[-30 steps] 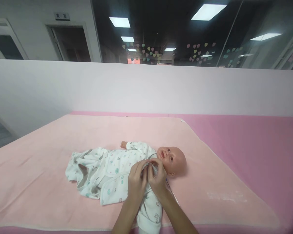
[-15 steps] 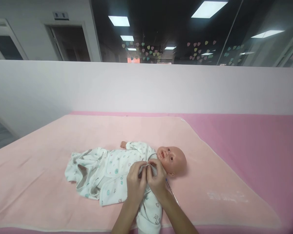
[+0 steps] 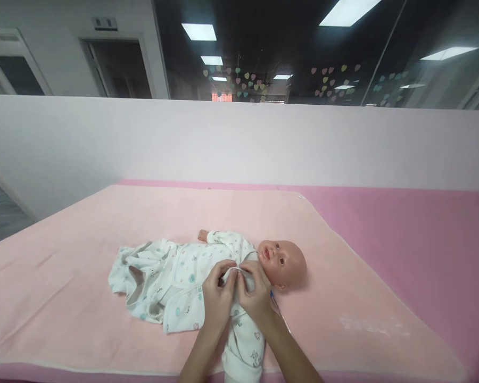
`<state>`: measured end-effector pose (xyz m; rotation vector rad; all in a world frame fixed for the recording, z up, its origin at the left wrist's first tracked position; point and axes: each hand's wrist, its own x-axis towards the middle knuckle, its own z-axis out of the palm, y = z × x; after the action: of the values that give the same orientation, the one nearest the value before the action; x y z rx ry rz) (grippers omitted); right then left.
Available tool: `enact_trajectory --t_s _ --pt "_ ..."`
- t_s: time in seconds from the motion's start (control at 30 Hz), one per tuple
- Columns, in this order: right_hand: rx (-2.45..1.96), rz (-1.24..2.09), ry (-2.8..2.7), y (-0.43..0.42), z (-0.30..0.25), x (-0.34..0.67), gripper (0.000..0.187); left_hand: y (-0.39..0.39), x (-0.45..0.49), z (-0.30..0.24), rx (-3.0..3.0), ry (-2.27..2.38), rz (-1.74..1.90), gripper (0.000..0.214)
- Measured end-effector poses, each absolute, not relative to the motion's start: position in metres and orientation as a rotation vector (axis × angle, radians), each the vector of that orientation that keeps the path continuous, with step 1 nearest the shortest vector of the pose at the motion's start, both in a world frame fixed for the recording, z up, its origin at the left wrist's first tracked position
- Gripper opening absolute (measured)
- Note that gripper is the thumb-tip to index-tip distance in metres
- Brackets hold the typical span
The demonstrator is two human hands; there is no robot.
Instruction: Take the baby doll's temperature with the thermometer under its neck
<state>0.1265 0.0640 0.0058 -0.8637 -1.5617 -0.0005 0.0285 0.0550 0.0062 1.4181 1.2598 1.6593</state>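
A baby doll (image 3: 289, 261) lies on its back, its head to the right, dressed in white printed baby clothes (image 3: 189, 271). At the chest, near the doll's chin, my left hand (image 3: 219, 292) pinches the edge of the garment between thumb and fingers. Close beside it, my right hand (image 3: 256, 292) pinches the same fabric, the fingertips of both hands nearly meeting. A bit of cloth stands raised between them; what fastening is there, if any, is too small to see. One sleeve (image 3: 243, 346) stretches toward me under my forearms. Toward the left the leg part lies crumpled.
Beneath the doll spreads a peach blanket (image 3: 83, 298) over a pink surface (image 3: 423, 244). A thin object with a blue end (image 3: 272, 294) lies partly hidden beside my right wrist. A white wall panel (image 3: 239, 143) stands behind.
Both hands stay pinched on the garment at the chest. My left hand has shifted slightly left and the cloth between the hands is spread a little wider. The view has shifted slightly.
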Motion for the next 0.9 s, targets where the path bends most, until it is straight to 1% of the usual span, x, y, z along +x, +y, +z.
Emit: enact_trajectory --t_s 0.3,0.43,0.7,0.9 --pt "-0.887 -0.033 -1.508 0.064 0.002 0.126 0.015 0.052 0.029 0.009 1.470 1.248 1.636 0.021" --pt "-0.878 -0.070 -1.506 0.062 0.003 0.127 0.016 0.047 0.020 0.012 1.624 1.213 1.518 0.023" --pt "-0.901 -0.028 -1.507 0.059 0.004 0.128 0.017 0.037 -0.017 0.011 1.963 1.567 1.384 0.024" --pt "-0.925 -0.015 -1.520 0.059 0.002 0.129 0.017 0.032 -0.023 0.010 1.933 1.527 1.287 0.019"
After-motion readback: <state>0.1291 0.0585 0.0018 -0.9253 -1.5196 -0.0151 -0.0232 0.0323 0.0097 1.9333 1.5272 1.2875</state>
